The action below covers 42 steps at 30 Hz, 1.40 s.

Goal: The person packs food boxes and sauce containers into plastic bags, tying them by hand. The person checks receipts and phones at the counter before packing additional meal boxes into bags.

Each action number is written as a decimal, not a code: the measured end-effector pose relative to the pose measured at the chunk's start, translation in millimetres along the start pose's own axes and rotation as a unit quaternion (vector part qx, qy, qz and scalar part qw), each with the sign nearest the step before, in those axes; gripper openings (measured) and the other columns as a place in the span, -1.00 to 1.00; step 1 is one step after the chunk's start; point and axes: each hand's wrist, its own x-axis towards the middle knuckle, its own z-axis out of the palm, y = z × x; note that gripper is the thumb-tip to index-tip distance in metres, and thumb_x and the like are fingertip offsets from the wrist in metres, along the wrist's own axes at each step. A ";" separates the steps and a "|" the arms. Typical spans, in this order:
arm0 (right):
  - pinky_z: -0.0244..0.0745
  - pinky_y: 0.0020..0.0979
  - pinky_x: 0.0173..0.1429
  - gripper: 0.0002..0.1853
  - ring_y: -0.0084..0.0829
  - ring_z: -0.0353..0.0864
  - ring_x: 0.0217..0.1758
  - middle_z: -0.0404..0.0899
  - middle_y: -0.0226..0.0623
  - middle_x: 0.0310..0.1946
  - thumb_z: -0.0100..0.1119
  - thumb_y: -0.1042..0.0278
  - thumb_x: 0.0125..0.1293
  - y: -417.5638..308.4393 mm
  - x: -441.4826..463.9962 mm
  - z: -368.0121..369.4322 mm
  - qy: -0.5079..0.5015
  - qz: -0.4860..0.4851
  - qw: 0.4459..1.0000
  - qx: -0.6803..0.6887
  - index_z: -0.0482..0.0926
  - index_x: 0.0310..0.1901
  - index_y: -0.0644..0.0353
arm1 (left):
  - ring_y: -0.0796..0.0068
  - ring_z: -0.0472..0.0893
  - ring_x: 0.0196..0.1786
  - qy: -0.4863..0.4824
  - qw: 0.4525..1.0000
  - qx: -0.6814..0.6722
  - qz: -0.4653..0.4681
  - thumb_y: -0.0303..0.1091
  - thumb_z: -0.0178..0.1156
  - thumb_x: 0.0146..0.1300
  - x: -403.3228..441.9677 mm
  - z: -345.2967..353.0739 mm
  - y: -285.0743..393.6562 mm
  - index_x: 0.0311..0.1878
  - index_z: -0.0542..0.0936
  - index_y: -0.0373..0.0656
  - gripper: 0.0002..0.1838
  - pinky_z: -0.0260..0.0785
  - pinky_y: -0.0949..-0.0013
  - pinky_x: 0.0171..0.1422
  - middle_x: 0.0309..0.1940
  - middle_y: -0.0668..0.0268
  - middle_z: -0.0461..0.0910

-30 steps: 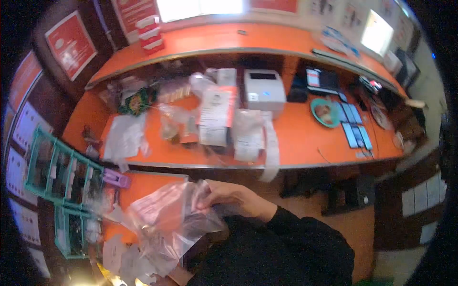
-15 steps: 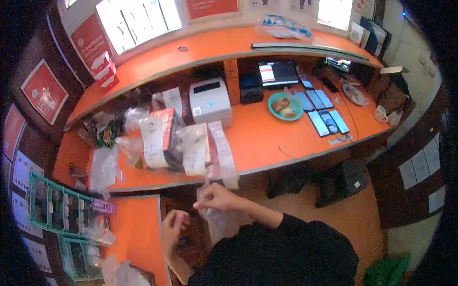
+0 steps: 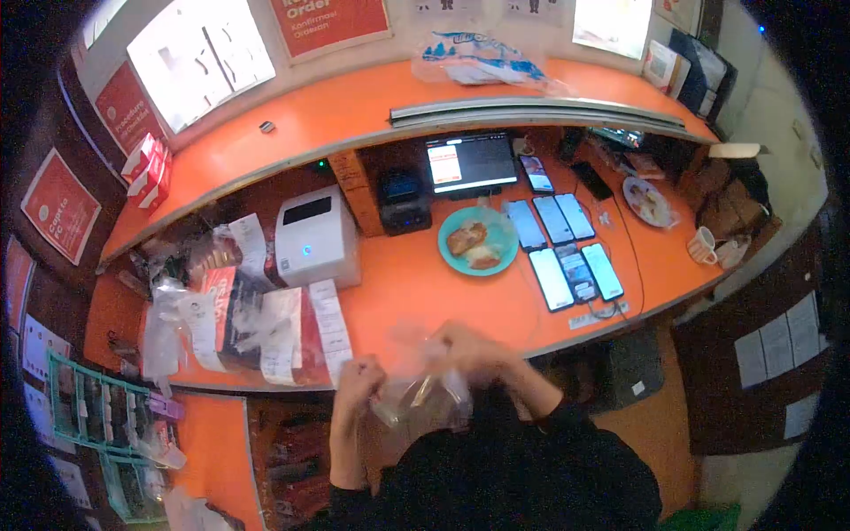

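Note:
A clear plastic bag (image 3: 425,400) hangs between my hands in front of the counter's edge, its outline blurred. My right hand (image 3: 469,352), smeared by motion, is closed on the top of the bag. Curled at the bag's left side, my left hand (image 3: 359,382) appears to grip its edge. To the left of my hands, a row of wrapped packages with white paper slips lies on the orange counter; one is a black and red package (image 3: 241,317), and a long receipt (image 3: 330,332) is at the row's right end.
Behind the packages stands a white label printer (image 3: 316,237). A teal plate with food (image 3: 478,258) sits near several phones (image 3: 552,279) and a monitor (image 3: 471,164). A striped mug (image 3: 702,246) is at the right. Teal racks (image 3: 88,398) stand at lower left.
My view has shifted right. The bag, earlier hanging from my right hand, is now raised and spread between both hands. My left hand has moved from open and apart to closed beside it.

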 end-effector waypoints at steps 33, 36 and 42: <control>0.37 -0.23 0.15 0.17 0.05 0.45 0.04 0.32 0.20 0.10 0.31 0.04 -0.04 159.6 255.8 -174.4 0.400 0.055 0.915 0.012 -0.39 0.36 0.22 | 0.65 0.48 -0.52 0.146 0.977 0.145 0.063 -0.35 0.12 0.24 86.4 57.4 -56.3 -0.48 0.46 -0.26 -0.78 0.34 0.53 -0.39 -0.62 0.37 0.47; 0.34 -0.27 0.19 0.07 -0.11 0.40 0.13 0.26 0.07 0.19 0.34 0.23 -0.04 141.5 240.0 -169.2 0.401 0.082 0.910 -0.063 -0.23 0.36 0.30 | 0.63 0.49 -0.48 0.158 0.980 0.109 0.054 -0.30 0.06 0.28 88.9 61.8 -51.3 -0.38 0.46 -0.25 -0.79 0.37 0.52 -0.37 -0.55 0.34 0.47; 0.46 -0.45 -0.26 -0.82 -0.50 0.56 -0.37 0.60 -0.33 -0.48 0.11 0.33 0.12 74.9 149.8 -92.5 0.093 -0.073 0.959 0.259 0.61 -0.35 0.27 | 0.55 0.51 -0.40 0.178 0.979 -0.096 0.043 -0.18 -0.03 0.33 93.0 83.8 -4.2 -0.07 0.36 -0.16 -0.74 0.40 0.52 -0.35 -0.37 0.27 0.45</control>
